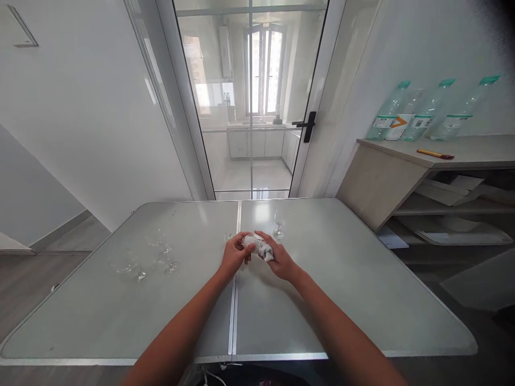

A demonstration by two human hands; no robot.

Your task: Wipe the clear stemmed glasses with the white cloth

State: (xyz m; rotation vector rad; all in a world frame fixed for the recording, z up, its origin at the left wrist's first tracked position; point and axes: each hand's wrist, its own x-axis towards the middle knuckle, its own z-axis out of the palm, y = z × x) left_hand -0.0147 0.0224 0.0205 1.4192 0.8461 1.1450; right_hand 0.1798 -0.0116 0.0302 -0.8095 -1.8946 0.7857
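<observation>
Above the table's middle seam, a clear stemmed glass (251, 239) lies tilted sideways between both hands. My left hand (235, 252) is closed round it, and its round foot (229, 236) shows just left of the fingers. Bunched in my right hand (280, 261) is a white cloth (266, 252), pressed at the glass bowl; part of it seems to be inside. Slightly beyond my right hand, another stemmed glass (278, 231) stands upright. Some of the fingers and the glass stem are hidden.
On the table's (341, 289) left side are several clear stemmed glasses (172, 269), some lying on their sides. A wooden shelf (386, 171) at right carries several plastic bottles (422, 118) and a yellow-red stick-like packet (434, 154). A glass door (251, 123) stands behind the table.
</observation>
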